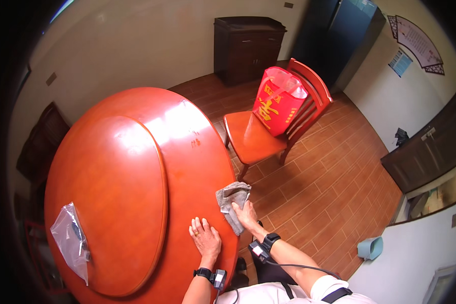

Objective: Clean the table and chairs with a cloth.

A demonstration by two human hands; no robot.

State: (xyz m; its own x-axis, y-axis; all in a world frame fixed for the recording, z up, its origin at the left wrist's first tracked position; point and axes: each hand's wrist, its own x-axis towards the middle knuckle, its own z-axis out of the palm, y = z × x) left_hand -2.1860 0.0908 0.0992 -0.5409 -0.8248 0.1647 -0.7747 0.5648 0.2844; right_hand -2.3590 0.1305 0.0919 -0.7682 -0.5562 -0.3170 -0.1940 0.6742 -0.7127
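A round red wooden table [197,178] fills the left and middle of the view, with a raised turntable [117,212] on it. My left hand [206,237] rests palm down on the tabletop, fingers apart, a ring on one finger and nothing held. At the table's right edge, my right hand [245,214] grips a folded grey cloth [233,192] that partly overhangs the edge. A clear plastic bag [70,239] with small items inside lies on the turntable's left side.
A wooden chair [250,140] bearing a red carrier bag [279,100] stands close beyond the table. Farther back are a dark cabinet [247,49] and a tall refrigerator [334,38]. A light blue bin [369,249] is by the right wall; a dark chair [43,140] stands left.
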